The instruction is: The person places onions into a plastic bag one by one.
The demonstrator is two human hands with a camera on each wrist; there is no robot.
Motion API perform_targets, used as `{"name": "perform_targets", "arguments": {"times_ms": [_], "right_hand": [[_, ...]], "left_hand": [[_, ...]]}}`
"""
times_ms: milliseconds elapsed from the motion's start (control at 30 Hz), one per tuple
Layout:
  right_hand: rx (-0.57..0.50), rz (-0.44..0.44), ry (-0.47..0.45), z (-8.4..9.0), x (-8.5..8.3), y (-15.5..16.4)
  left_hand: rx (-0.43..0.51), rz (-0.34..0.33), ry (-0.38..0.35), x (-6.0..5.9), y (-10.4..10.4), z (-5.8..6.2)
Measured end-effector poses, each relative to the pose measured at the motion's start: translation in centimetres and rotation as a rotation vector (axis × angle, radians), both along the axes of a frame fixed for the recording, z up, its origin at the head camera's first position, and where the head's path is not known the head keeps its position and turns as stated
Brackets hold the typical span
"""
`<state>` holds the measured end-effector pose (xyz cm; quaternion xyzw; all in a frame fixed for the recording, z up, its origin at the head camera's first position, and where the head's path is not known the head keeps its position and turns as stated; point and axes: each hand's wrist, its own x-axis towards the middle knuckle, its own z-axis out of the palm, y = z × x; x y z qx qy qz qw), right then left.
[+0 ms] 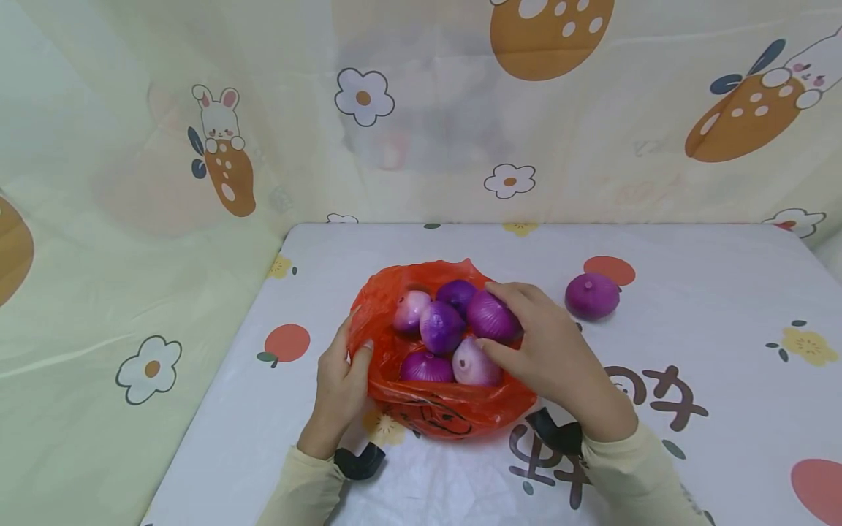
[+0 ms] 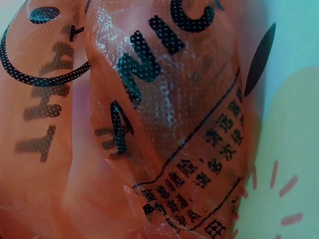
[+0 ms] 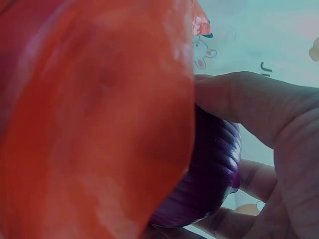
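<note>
A red plastic bag [image 1: 381, 299] stands with its mouth spread wide, and several purple onions [image 1: 442, 326] lie inside it. At the bag's left rim my left hand [image 1: 338, 389] pinches the plastic between thumb and fingers. My right hand [image 1: 559, 358] grips a purple onion [image 1: 490, 316] at the right side of the bag's mouth, thumb on the near side and fingers over the far side. In the right wrist view the bag's wall covers part of this onion [image 3: 217, 164]. Printed bag plastic [image 2: 164, 99] fills most of the left wrist view; the left hand is hidden there.
Another purple onion [image 1: 592, 296] lies on the table to the right of the bag, beyond my right hand. A white printed cloth [image 1: 710, 314] covers the table. Patterned curtains [image 1: 427, 146] rise behind the table and along its left side.
</note>
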<state>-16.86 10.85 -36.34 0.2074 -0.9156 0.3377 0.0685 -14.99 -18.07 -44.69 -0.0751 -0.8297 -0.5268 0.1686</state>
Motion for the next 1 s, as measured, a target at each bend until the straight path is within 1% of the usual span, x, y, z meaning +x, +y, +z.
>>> {"name": "perform_targets", "arguments": {"times_ms": [133, 267, 567, 1000], "right_hand": [[-0.008, 0.015, -0.012, -0.2, 0.1, -0.3], [0.012, 0.014, -0.020, -0.4, 0.2, -0.6], [0.054, 0.033, -0.046, -0.4, 0.5, -1.2], [0.059, 0.079, 0.005, -1.2, 0.9, -2.1]], "left_hand": [[0.006, -0.002, -0.017, 0.0, 0.0, 0.0], [0.006, 0.001, -0.025, 0.0, 0.0, 0.0], [0.008, -0.001, -0.015, 0.0, -0.1, -0.1], [0.000, 0.001, -0.016, 0.0, -0.1, -0.1]]}}
